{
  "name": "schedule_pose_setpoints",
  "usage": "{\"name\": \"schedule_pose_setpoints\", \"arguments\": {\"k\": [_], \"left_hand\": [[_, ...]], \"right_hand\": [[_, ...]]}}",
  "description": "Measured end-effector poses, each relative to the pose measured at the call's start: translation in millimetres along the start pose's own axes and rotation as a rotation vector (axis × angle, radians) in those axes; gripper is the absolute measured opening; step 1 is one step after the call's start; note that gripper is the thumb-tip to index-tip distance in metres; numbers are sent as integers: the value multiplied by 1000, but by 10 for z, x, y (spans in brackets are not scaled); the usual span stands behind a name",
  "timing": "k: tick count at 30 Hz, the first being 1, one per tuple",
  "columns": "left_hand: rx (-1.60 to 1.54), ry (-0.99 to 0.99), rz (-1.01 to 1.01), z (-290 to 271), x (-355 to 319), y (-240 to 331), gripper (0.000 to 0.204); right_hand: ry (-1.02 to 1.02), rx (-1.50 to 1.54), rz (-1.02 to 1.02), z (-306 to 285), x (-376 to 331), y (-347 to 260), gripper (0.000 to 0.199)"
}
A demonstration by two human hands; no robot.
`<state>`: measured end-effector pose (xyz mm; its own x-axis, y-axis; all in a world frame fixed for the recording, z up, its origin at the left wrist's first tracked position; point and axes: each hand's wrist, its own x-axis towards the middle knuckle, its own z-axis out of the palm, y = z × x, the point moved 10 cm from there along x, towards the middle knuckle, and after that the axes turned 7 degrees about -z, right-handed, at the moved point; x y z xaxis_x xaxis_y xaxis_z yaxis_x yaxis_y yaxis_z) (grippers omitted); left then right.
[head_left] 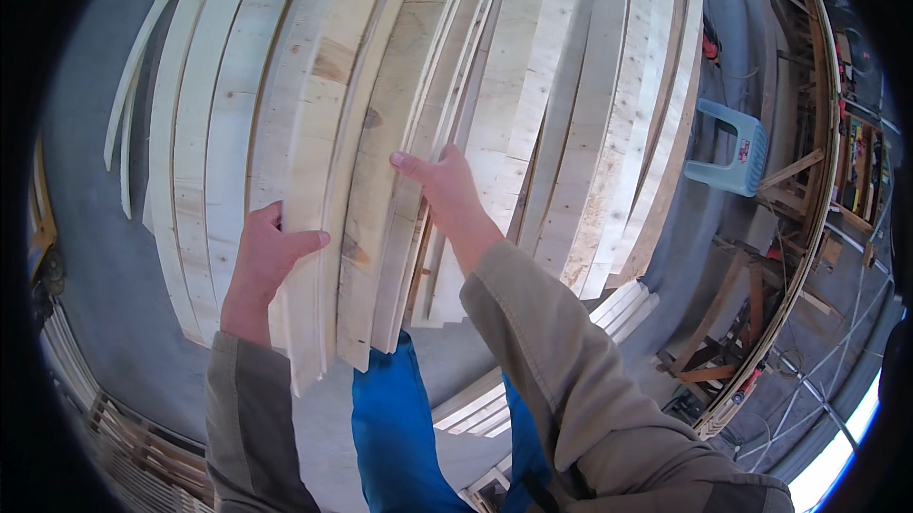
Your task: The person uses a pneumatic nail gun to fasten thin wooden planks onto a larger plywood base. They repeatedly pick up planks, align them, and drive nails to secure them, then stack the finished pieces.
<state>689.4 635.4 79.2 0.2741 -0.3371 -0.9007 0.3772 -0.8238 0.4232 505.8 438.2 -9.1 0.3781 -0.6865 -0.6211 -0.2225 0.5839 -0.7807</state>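
Boards [376,209] run toward twelve o'clock; I have left hand [263,261] and right hand [449,190] clamped on them.

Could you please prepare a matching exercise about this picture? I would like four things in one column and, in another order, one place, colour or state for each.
Column 1
1. left grip
2. stool
3. right grip
4. trousers

Column 2
A. bright blue
B. thumb on the boards, pointing to the picture's left
C. right of the boards
D. thumb on the boards, pointing to the picture's right

Pairs: 1-D, 2-C, 3-B, 4-A
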Motion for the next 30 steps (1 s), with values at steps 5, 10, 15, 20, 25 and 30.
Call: {"name": "schedule_pose_setpoints", "arguments": {"k": [5,10,15,20,25,30], "left_hand": [[53,83,207,362,92,32,81],[112,175,252,590,98,-7,96],[190,195,247,632,-24,74,87],[103,5,200,1089,-237,-29,68],[63,-90,179,1564,-578,-2,60],[125,-103,293,1992,-932,174,64]], "right_hand": [[-132,159,35,82,-89,-116,89],[-11,-140,14,67,-27,-92,81],[-19,58,38,45,-25,-21,61],[-1,120,83,-360,-206,13,46],[-16,114,115,-835,-482,-108,48],[-26,50,83,-1248,-680,-314,48]]}}
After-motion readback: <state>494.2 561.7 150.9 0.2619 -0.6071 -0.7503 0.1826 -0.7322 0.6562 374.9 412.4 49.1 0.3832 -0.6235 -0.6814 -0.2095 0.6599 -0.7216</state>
